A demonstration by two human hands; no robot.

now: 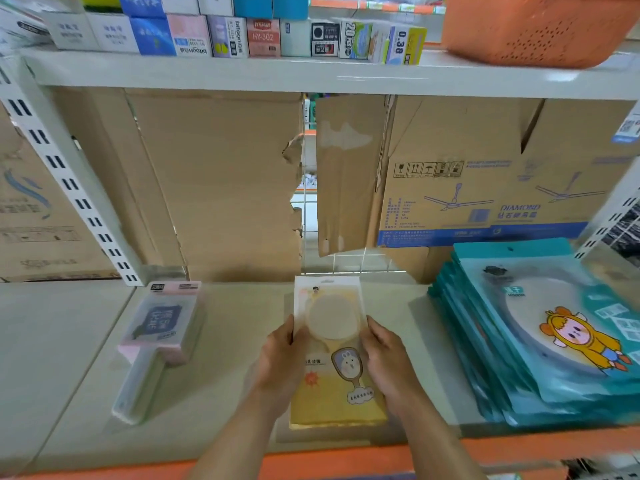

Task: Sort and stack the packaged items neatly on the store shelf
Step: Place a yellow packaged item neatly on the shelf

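Orange perforated basket (pixel 540 29) at the right end of the upper shelf (pixel 207 72). Row of small product boxes (pixel 242 36) along that shelf's left and middle, stopping near the basket. Below it, torn brown cardboard sheet (pixel 214 181) upright at back left. Ceiling-fan carton (pixel 485 188) at back right. Wire grid (pixel 308 209) shows in the gap between them. White slotted upright (pixel 69 188) slants at left, with another brown carton (pixel 31 209) behind it.

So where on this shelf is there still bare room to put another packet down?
Widest bare shelf lies left of the pink package. Another patch sits between it and the yellow package gripped by the left hand and right hand. A narrower strip separates that from the teal stack, which crowds the right end.
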